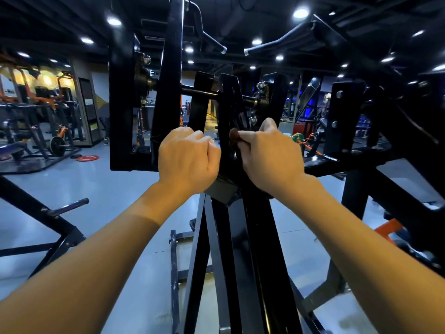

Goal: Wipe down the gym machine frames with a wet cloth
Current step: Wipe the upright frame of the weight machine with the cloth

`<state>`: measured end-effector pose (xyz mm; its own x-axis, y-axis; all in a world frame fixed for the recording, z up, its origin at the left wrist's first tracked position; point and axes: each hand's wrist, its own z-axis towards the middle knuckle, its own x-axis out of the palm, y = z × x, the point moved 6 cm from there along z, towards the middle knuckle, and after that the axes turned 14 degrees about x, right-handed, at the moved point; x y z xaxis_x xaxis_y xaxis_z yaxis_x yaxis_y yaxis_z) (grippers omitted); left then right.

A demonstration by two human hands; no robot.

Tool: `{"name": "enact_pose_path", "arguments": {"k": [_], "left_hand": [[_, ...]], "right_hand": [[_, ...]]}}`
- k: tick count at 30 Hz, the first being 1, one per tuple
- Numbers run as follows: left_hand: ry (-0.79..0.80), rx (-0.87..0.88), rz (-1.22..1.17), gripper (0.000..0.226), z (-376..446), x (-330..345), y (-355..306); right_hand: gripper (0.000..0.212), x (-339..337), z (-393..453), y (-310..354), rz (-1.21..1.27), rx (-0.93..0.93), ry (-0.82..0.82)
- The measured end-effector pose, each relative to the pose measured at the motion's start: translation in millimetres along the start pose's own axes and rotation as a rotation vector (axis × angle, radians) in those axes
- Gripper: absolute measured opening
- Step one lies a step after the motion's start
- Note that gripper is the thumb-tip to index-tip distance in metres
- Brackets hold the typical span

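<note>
at frame centre the right hand (pixel 269 155) pinches a small dark brown cloth (pixel 234 139) against the black painted steel machine frame (pixel 252 237); the left hand (pixel 186 157), fingers curled, whether holding anything i cannot tell.

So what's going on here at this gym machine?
A person is cleaning a black gym machine frame in a dim gym. The right hand pinches a small dark reddish-brown cloth against an upright part of the frame, just below a threaded bolt. The left hand is curled beside it, close to the same upright; whether it has a grip on anything is hidden. A red weight plate lies on the floor behind.
</note>
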<state>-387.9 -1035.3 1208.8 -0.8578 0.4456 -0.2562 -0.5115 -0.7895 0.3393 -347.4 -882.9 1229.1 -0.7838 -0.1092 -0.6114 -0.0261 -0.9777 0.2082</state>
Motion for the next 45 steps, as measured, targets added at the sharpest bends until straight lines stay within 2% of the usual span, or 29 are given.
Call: {"name": "enact_pose_path", "arguments": {"k": [4,9,14,17,23,29,30,31,34,36,38,41,43,45], "left_hand": [[-0.013,-0.024,-0.041,0.042,3.3,-4.4,0.2],[-0.034,-0.022,-0.089,0.038,4.5,-7.3,-2.9],[0.028,-0.015,-0.048,0.04,4.4,-5.8,-3.8],[0.06,-0.018,-0.042,0.042,4.3,-10.0,-4.7],[0.128,0.001,-0.118,0.045,5.1,-23.3,-13.2],[0.109,-0.306,-0.32,0.037,-40.0,-46.6,-47.7],[0.107,-0.35,-0.371,0.032,-48.9,-54.4,-58.7],[0.117,-0.392,-0.423,0.025,-56.0,-62.6,-69.4],[0.202,-0.494,-0.575,0.016,-67.2,-80.9,-99.1],[0.283,-0.567,-0.738,0.015,-68.5,-90.2,-119.9],[0.35,-0.61,-0.837,0.014,-65.9,-99.4,-141.5],[0.367,-0.656,-0.871,0.013,-61.9,-109.8,-165.8],[0.391,-0.696,-0.889,0.014,-62.2,-113.8,-179.9],[0.44,-0.736,-0.924,0.027,-64.8,-111.4,-192.8]], "right_hand": [[0.027,-13.9,-46.3,-12.3,0.07,-0.048,0.013],[0.032,-38.1,-126.3,-30.4,0.044,-0.095,0.143],[0.029,-23.5,-73.2,-24.7,0.041,-0.071,0.017],[0.029,-14.3,-48.5,-19.7,0.092,-0.054,0.033],[0.037,-36.3,-135.8,-42.8,0.159,-0.118,0.143],[0.038,-51.9,-180.1,-71.3,0.1,-0.219,0.288],[0.034,-56.3,-179.2,-79.5,0.196,-0.156,0.366],[0.028,-60.4,-177.5,-89.6,0.392,-0.028,0.465],[0.023,-58.0,-183.8,-113.8,1.011,0.504,0.704],[0.026,-47.3,-197.8,-119.6,1.232,0.752,0.841],[0.034,-41.5,-211.6,-122.5,1.374,0.908,0.953],[0.042,-42.3,-220.5,-126.8,1.496,0.98,1.041],[0.045,-45.6,-219.4,-128.4,1.569,0.937,1.045],[0.045,-49.0,-212.8,-130.9,1.58,0.847,0.969]]}}
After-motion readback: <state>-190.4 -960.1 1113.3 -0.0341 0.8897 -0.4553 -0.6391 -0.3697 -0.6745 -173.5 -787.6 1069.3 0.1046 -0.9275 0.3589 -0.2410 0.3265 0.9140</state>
